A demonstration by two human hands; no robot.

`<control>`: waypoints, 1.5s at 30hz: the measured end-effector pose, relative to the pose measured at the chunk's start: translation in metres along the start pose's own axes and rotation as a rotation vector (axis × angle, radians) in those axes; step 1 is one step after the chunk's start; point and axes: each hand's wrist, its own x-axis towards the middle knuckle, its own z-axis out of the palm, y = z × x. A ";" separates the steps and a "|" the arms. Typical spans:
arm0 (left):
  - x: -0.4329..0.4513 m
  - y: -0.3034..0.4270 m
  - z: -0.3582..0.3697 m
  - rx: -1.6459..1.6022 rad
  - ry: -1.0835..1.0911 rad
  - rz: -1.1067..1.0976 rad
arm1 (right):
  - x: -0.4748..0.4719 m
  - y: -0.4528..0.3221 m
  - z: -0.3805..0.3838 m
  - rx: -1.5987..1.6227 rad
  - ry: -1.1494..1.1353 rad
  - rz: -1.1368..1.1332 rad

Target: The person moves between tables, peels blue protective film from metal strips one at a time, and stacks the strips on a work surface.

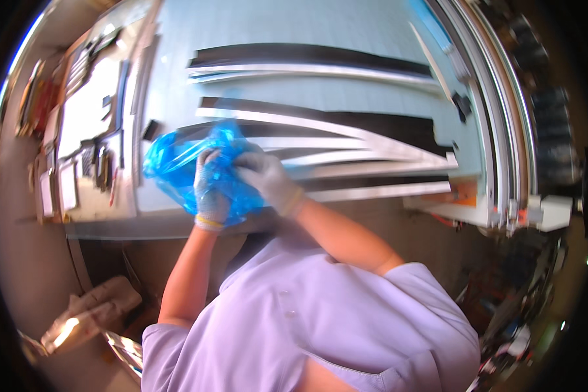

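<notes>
My left hand, in a knitted white glove with a yellow cuff, grips a crumpled bundle of translucent blue plastic film. The film bulges out to the left and hangs below the fingers. My right hand, gloved the same way and blurred, pinches the film's right side with its fingertips. Behind the hands, long white strips and black strips lie fanned across a pale blue worktable. Some strips are partly hidden by my hands and the film. A separate black strip with a white edge lies farther back.
Metal rails run along the table's right side, with a white machine part at their near end. A side surface at left holds papers and small tools. A brown wrapped bundle lies low at left.
</notes>
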 end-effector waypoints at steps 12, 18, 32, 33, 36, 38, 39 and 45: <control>-0.057 0.281 -0.217 1.846 0.591 0.731 | -0.058 0.086 -0.196 -1.864 0.544 0.007; -0.048 0.288 -0.112 0.593 -0.002 0.634 | 0.063 -0.022 -0.069 -1.204 0.258 -0.504; -0.040 0.237 -0.078 0.757 0.147 0.448 | 0.134 -0.094 0.211 -0.602 -0.394 -0.583; -0.042 0.223 -0.079 0.548 0.045 0.442 | 0.133 -0.100 0.209 -0.348 -0.411 -0.402; -0.028 0.159 -0.042 0.600 0.037 0.564 | 0.136 -0.094 0.228 -0.360 -0.449 -0.567; -0.031 0.172 -0.024 0.654 -0.198 0.181 | 0.150 -0.121 0.226 -0.594 -0.437 -0.849; -0.033 0.176 -0.020 0.667 -0.305 -0.016 | 0.157 -0.133 0.219 -0.762 -0.440 -1.009; 0.026 0.188 -0.049 1.940 -0.176 0.250 | 0.174 -0.099 0.095 -2.021 -0.518 -0.430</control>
